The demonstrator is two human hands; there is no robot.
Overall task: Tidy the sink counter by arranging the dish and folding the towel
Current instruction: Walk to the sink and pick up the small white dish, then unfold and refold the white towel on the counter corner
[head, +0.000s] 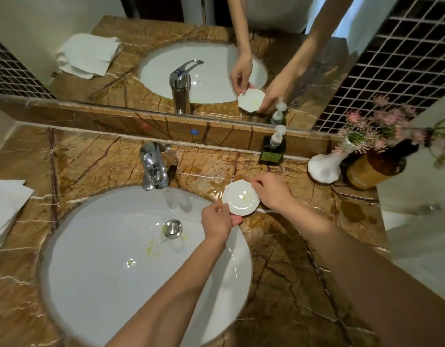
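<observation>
**Warm indoor light, wide-angle bend**

Soft, warm light falls from above. The white basin point(111, 246) shows small bright glints, and the wet marble surface point(279, 259) shines beside it. Straight edges bow toward the corners. The flowers point(371, 126) at right are blurred.

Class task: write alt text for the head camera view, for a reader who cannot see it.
Two bare hands, left hand and right hand, hold a small white dish by its rim at the edge of a white sink in a brown marble counter. A folded white towel lies at far left; a faucet, soap bottle and flower vase stand before the mirror.
</observation>
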